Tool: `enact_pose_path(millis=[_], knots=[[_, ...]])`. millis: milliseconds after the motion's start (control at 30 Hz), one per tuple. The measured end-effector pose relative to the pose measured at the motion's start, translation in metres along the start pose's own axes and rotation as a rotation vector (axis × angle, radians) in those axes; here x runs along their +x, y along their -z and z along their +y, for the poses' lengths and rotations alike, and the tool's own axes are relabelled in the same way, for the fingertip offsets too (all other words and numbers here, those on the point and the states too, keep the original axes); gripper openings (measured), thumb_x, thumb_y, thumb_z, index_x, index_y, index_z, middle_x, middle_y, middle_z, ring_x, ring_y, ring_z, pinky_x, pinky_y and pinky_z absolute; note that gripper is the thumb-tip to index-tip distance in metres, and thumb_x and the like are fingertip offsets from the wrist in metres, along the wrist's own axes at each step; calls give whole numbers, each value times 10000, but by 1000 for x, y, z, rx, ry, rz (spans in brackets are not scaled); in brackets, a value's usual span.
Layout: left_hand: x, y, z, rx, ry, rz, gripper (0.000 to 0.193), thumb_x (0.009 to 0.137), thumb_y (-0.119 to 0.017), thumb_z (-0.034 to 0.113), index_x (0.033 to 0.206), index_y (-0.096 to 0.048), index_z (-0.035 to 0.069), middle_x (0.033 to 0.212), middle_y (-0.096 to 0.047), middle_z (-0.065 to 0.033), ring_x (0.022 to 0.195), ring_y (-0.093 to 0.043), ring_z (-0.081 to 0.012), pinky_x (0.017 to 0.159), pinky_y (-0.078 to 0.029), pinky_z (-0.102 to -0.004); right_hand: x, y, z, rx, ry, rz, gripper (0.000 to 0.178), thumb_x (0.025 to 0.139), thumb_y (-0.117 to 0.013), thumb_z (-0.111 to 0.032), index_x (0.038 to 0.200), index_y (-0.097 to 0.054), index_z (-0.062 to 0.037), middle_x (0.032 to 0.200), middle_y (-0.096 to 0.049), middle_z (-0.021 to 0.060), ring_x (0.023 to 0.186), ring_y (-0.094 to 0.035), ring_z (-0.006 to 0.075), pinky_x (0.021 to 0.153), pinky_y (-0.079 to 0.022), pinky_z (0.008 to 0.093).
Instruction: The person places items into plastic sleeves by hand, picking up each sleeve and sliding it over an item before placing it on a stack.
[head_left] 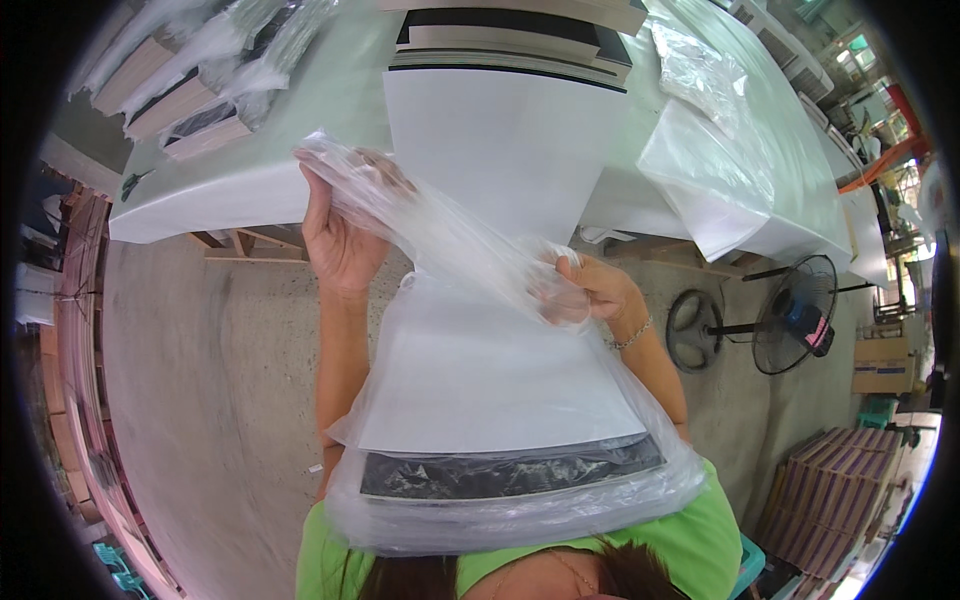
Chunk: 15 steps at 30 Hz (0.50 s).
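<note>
A clear plastic bag [510,522] lies against my front, with a white sheet [490,390] and a black strip [510,470] showing inside it. The bag's gathered end is stretched between my hands. My left hand [345,235], higher and further from me, is closed round one side of the film, its fingers partly behind the plastic. Lower on the right, my right hand [595,288] pinches the bunched film. Beyond the bag, a large white sheet [490,150] lies over the table's front edge; its near end is hidden behind the plastic.
Black and grey boards [510,50] are stacked on the pale-covered table [330,100]. Several plastic-wrapped stacks [205,110] lie at the far left, near small scissors [135,182]. Loose clear bags [705,175] rest on the right side. A black fan [795,315] stands on the floor at right.
</note>
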<state>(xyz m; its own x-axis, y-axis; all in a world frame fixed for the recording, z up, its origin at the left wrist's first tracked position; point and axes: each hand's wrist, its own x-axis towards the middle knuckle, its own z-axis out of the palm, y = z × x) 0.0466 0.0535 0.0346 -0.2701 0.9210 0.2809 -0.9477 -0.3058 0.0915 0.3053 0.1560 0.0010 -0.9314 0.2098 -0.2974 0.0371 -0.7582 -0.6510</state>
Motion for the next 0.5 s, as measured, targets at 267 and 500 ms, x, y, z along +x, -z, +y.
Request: enact_pose_path(millis=[267, 500], knots=[[1, 22, 27, -112, -4, -47, 324, 896, -517, 261, 1162, -498, 75, 1062, -533, -71, 979, -513, -198, 859, -413, -383, -15, 13, -8, -250, 319, -122, 236, 874, -538, -262, 745, -510, -67, 731, -535, 55, 658, -516, 154, 981, -363, 432], [-5, 11, 25, 1167, 242, 400, 283, 746, -654, 93, 991, -524, 40, 840, -538, -27, 767, -536, -112, 646, -454, -250, -56, 26, -72, -262, 664, 276, 482, 815, -621, -143, 1222, -422, 21, 935, -555, 39, 856, -561, 167, 895, -428, 288]])
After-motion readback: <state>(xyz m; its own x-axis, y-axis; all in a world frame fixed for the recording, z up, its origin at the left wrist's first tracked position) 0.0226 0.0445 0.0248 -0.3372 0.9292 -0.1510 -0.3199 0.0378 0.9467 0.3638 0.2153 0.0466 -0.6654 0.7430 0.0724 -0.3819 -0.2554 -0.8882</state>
